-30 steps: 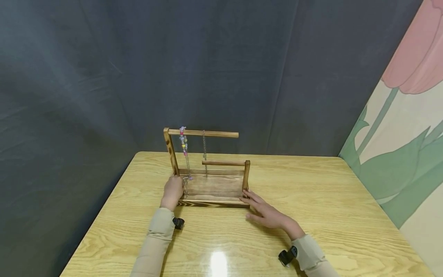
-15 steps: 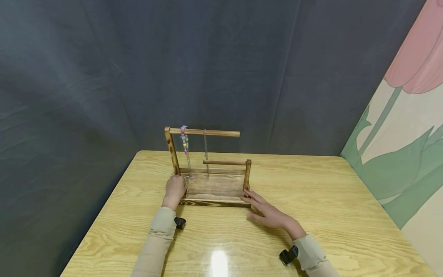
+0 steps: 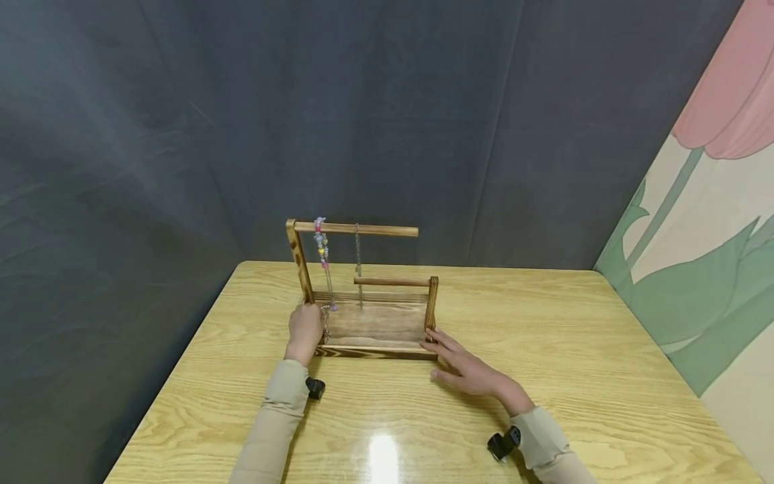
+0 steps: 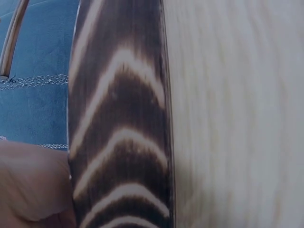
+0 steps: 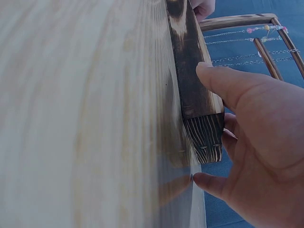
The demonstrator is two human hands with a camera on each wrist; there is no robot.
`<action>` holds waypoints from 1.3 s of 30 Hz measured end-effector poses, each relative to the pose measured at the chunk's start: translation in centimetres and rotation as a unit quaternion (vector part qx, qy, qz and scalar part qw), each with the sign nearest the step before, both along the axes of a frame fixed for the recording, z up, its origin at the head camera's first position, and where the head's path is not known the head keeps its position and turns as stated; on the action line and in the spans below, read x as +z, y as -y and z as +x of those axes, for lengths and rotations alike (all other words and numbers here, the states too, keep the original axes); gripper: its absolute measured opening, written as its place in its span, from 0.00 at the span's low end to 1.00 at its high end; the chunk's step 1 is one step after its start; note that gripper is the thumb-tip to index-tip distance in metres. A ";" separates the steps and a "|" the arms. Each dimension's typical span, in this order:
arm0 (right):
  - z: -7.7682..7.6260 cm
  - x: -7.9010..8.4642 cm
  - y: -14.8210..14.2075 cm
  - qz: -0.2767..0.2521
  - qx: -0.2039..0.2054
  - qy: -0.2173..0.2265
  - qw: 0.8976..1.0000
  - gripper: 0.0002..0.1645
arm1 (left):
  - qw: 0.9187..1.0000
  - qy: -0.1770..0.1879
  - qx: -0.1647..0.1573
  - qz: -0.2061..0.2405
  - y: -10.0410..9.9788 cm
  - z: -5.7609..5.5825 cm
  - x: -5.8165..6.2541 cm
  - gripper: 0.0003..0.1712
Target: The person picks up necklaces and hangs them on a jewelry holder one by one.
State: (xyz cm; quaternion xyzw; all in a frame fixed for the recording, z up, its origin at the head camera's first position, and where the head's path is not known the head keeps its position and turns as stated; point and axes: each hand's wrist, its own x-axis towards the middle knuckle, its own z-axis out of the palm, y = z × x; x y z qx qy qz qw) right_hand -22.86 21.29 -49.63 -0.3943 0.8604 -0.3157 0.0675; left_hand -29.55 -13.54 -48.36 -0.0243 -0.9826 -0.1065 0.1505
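Observation:
A wooden jewelry stand [image 3: 377, 324] with a tray base and two bars stands on the table. My left hand [image 3: 305, 329] grips its left end, fingers curled over the side. The right hand [image 3: 464, 372] touches the right front corner with extended fingers; in the right wrist view its thumb [image 5: 216, 78] lies along the front board [image 5: 190, 80]. A colorful beaded necklace [image 3: 321, 247] with a chain hangs from the upper bar [image 3: 387, 230], and a silver chain [image 3: 358, 249] hangs to its right. Another silver chain [image 3: 327, 326] dangles beside the left hand.
The light wooden table [image 3: 574, 349] spreads around the stand. Behind it hangs a dark blue curtain [image 3: 387, 121]. A wall with a painted tulip [image 3: 719, 114] borders the right side. The lower bar [image 3: 393, 281] juts leftward from the right post.
Both hands keep their places on the stand. The whole view shifts only slightly, and the necklaces hang as before.

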 end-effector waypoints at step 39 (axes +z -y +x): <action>-0.1 -0.1 0.0 0.006 -0.004 0.008 1.000 0.36 | 0.957 0.077 -0.065 0.270 1.5 -0.3 0.7 0.14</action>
